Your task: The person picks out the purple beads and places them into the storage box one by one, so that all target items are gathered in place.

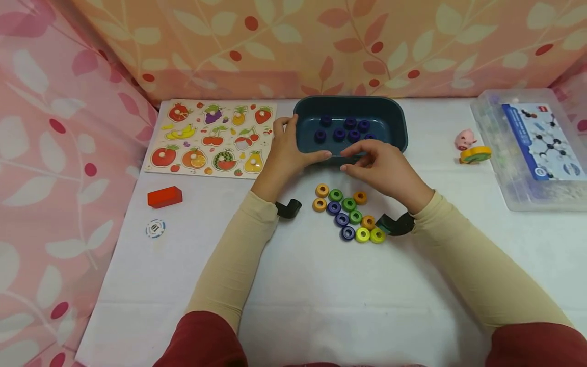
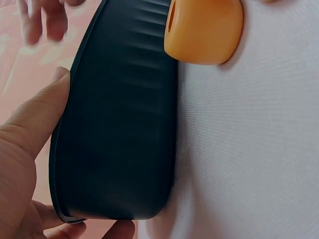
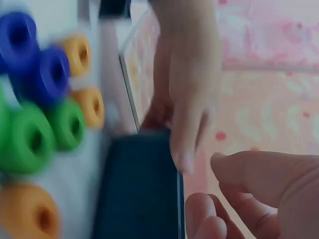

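A dark teal plastic tray [image 1: 350,109] stands at the back of the table, with several dark purple ring beads [image 1: 339,134] inside. My left hand [image 1: 290,153] grips its left end, thumb along the front rim and fingers round the end wall. Over the front rim hovers my right hand [image 1: 385,168], its fingers loosely bent, thumb apart from them, and nothing visible between them. In front of the tray lie several loose ring beads: orange [image 1: 319,205], green [image 1: 349,204], blue [image 1: 341,219] and yellow [image 1: 363,234]. An orange bead [image 2: 207,32] shows close to the tray wall in the left wrist view.
A fruit puzzle board [image 1: 208,137] lies left of the tray. Nearer on that side are a red block [image 1: 165,197] and a poker chip [image 1: 155,229]. To the right sit a pink pig figure [image 1: 465,139], a yellow-green toy piece [image 1: 475,155] and a clear plastic case [image 1: 509,188].
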`<state>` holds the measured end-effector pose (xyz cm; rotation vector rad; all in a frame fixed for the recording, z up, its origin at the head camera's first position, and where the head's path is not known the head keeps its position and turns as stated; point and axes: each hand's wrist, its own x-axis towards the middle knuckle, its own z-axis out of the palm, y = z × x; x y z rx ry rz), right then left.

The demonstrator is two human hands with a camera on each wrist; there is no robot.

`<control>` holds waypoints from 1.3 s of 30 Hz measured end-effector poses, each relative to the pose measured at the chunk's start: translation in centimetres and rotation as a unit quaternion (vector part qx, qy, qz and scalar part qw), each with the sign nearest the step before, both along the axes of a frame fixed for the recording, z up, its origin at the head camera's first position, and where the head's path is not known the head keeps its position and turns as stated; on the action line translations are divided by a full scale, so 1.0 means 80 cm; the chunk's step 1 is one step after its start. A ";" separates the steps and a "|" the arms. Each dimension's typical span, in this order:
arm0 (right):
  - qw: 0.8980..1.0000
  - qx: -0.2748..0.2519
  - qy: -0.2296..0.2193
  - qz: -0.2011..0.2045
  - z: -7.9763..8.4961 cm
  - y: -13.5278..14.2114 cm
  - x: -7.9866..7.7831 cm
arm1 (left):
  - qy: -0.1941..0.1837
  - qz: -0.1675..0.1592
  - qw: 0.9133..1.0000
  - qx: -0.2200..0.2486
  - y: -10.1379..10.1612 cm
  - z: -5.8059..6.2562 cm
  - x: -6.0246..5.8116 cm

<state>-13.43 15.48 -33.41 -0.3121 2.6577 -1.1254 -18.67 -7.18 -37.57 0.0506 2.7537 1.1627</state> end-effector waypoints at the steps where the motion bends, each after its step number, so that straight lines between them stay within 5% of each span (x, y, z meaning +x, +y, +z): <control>1: 1.000 -0.004 -0.004 0.007 -0.003 0.000 0.006 | 0.000 0.000 1.000 0.001 0.000 0.000 0.000; 9: 0.996 0.037 -0.033 0.068 -0.030 -0.004 0.047 | 0.003 -0.001 1.000 0.006 0.000 0.000 -0.001; 17: 0.993 0.078 0.023 0.086 -0.046 -0.017 0.066 | 0.002 0.001 1.000 0.002 0.000 0.001 0.001; 32: 0.990 0.098 0.030 0.093 -0.049 -0.027 0.063 | -0.002 0.003 1.000 0.011 0.000 0.001 0.001; 39: 0.992 0.073 0.034 0.095 -0.031 -0.024 0.057 | -0.002 0.001 1.000 0.006 0.000 0.000 0.000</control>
